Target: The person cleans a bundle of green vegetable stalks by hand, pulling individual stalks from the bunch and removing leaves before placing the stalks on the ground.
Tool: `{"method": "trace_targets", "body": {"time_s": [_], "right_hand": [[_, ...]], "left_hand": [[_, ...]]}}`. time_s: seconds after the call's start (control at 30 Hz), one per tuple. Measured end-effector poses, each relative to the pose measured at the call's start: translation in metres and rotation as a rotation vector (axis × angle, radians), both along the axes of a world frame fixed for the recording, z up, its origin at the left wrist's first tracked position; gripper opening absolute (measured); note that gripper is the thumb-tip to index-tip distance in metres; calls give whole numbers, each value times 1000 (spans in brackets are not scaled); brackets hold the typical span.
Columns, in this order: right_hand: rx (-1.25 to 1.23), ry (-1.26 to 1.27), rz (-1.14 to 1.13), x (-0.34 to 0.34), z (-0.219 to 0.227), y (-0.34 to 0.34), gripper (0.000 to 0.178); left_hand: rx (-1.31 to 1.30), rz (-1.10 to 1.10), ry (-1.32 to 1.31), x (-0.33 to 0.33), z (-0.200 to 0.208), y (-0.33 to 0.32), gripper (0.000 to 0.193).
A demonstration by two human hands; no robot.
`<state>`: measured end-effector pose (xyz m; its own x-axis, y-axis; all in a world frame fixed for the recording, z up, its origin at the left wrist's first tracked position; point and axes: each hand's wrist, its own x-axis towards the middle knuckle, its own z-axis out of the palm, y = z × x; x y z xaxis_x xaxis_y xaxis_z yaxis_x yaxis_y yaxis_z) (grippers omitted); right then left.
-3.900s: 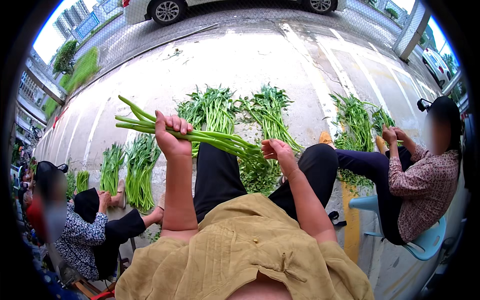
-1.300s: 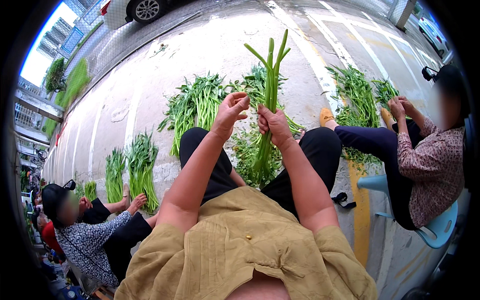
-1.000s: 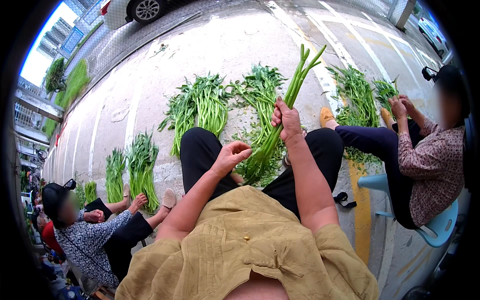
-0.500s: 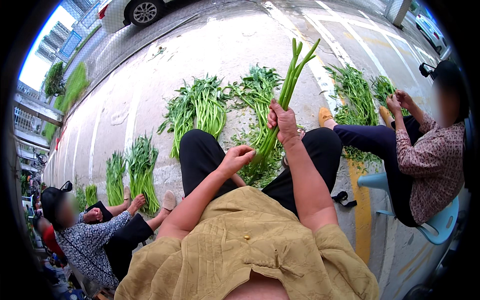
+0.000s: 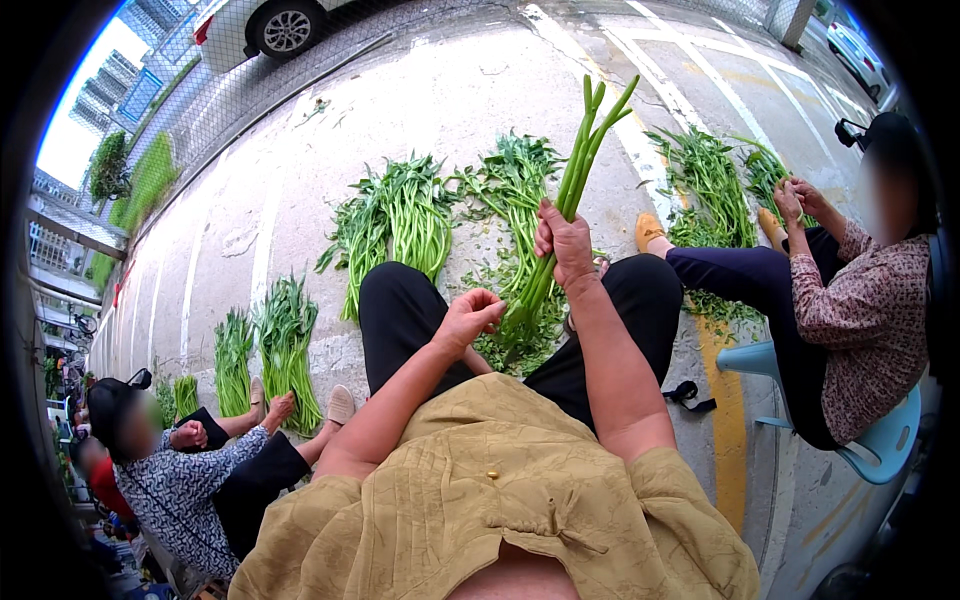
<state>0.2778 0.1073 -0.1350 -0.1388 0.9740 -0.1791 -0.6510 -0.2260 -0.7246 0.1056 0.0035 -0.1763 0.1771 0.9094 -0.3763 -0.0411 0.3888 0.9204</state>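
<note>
My right hand [image 5: 565,243] grips a bundle of long green vegetable stalks [image 5: 583,150] held upright, the cut stem ends pointing up and the leafy ends hanging down between my knees. My left hand [image 5: 468,318] is at the bundle's leafy lower end [image 5: 520,320], fingers curled and pinching at the leaves. I am sitting, in black trousers and a tan shirt.
Piles of leafy greens [image 5: 400,220] [image 5: 510,180] lie on the concrete ahead, with trimmed leaves [image 5: 520,345] at my feet. A person on a blue stool [image 5: 880,445] at right handles greens [image 5: 710,180]. Another person at lower left sits by more bundles [image 5: 285,340]. A car [image 5: 290,20] is parked far back.
The bundle went from lying crosswise in both hands to standing upright in my right hand. My left hand let go of the stalks and dropped to the leafy lower end.
</note>
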Motion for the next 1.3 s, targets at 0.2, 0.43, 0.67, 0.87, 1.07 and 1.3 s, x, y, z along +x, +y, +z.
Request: {"method": "trace_targets", "body": {"time_s": [0.2,0.43,0.67,0.87,1.07,1.3], "right_hand": [[1,-39,21,-3,-2,-1,21],[50,-73,16,-5,-4,-2,22],[15,-56,-37,-3,-6,0,19],[-28,-89,-119,-2,-2,0,18],[-76,3,-250,11,-1,7,20],[-109,44,-205,10,-5,7,22]], "left_hand": [[-216,-71,91,1,3,0,17],[-52,-94,28,1,1,-2,16],[-99,1,-136,-2,-3,-4,14],[-203,89,-383,-8,-19,-5,9],[-479,583,-295,-26,-52,-6,13],[188,319,205,-13,-55,1,4]]}}
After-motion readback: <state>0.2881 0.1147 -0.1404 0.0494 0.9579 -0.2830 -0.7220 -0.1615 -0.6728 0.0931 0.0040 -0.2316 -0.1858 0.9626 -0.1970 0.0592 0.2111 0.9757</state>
